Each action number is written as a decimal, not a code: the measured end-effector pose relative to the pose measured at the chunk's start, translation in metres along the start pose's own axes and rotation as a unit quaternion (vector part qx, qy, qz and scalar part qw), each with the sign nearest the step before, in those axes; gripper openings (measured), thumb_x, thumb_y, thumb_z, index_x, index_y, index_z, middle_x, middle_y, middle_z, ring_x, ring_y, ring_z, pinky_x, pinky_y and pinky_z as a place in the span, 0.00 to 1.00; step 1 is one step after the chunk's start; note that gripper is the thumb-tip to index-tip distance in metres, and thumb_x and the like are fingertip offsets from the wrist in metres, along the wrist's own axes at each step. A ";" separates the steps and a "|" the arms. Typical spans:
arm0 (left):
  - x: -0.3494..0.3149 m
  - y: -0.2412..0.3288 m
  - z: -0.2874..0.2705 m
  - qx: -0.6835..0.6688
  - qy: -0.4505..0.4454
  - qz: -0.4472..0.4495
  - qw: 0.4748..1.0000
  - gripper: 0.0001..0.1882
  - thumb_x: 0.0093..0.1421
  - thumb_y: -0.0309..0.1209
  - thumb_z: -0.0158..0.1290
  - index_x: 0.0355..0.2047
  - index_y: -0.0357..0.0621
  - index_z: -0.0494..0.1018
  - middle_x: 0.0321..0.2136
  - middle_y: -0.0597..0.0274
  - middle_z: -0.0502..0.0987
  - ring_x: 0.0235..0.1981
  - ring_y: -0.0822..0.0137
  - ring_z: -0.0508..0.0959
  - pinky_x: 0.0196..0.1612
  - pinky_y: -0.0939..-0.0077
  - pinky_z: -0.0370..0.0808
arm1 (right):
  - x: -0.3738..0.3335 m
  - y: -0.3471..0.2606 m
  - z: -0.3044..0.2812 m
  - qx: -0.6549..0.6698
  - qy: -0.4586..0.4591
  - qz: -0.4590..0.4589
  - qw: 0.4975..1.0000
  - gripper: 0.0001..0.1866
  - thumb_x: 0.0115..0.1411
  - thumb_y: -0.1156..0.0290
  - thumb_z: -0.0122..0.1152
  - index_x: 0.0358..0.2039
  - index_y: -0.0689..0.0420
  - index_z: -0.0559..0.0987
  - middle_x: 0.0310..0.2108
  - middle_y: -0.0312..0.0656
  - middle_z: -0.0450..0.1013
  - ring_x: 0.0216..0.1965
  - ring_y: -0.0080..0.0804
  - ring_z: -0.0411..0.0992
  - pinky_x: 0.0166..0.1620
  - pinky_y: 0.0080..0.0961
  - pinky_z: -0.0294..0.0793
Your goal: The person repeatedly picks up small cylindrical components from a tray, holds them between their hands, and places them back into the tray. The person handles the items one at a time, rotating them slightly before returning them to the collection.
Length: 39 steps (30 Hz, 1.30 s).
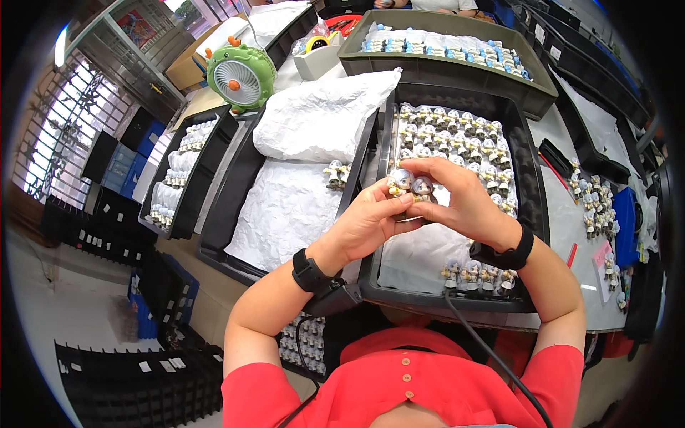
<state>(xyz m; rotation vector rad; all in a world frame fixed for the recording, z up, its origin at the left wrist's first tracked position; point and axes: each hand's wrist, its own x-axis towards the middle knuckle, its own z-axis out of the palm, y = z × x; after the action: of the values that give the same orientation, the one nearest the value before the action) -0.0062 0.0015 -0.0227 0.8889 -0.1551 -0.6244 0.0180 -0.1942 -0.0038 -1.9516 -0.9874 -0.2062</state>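
Close together over the right-hand black tray (539,214), both my hands are closed around two small figurines. The left figurine (401,181) has pale hair and stands at the fingertips of my left hand (372,217). Against it is a second figurine (422,190) with greyish hair, between the thumb and fingers of my right hand (467,196). Their lower parts are partly hidden by my fingers. Beneath my hands, rows of similar figurines (457,128) lie on white paper in the tray, with a short row (478,277) at its near edge.
To the left, another black tray (214,246) holds crumpled white paper (285,214) and a few figurines (335,175). A green fan (242,75) stands behind it. An olive crate (442,71) with blue-and-white pieces sits at the back. More figurines (596,203) stand on the right.
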 end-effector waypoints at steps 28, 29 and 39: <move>-0.011 0.010 0.014 0.034 0.006 0.134 0.990 0.32 0.58 0.19 0.47 0.62 0.43 0.51 0.53 0.56 0.65 0.54 0.63 0.70 0.54 0.67 0.70 | 0.000 0.003 0.009 0.004 0.075 -0.054 0.996 0.40 0.38 0.71 0.76 0.54 0.54 0.68 0.51 0.41 0.68 0.47 0.34 0.70 0.44 0.26 0.74; -0.011 0.012 0.012 0.023 -0.005 0.128 0.992 0.32 0.58 0.19 0.47 0.62 0.43 0.51 0.53 0.56 0.66 0.53 0.62 0.70 0.54 0.67 0.70 | 0.001 0.003 0.010 0.001 0.081 -0.055 0.995 0.40 0.39 0.71 0.76 0.54 0.54 0.68 0.51 0.41 0.68 0.46 0.33 0.70 0.43 0.26 0.73; -0.012 0.016 0.006 -0.062 0.005 0.055 0.997 0.28 0.62 0.36 0.44 0.61 0.42 0.54 0.55 0.51 0.65 0.56 0.59 0.67 0.56 0.61 0.66 | 0.000 -0.001 0.008 -0.037 0.074 -0.015 0.996 0.43 0.38 0.66 0.76 0.57 0.53 0.66 0.49 0.41 0.70 0.42 0.32 0.71 0.36 0.23 0.73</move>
<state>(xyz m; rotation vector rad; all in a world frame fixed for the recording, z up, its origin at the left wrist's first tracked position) -0.0113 0.0115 -0.0049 0.7578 -0.1547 -0.5207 0.0155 -0.1878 -0.0076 -1.9587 -0.9236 -0.4034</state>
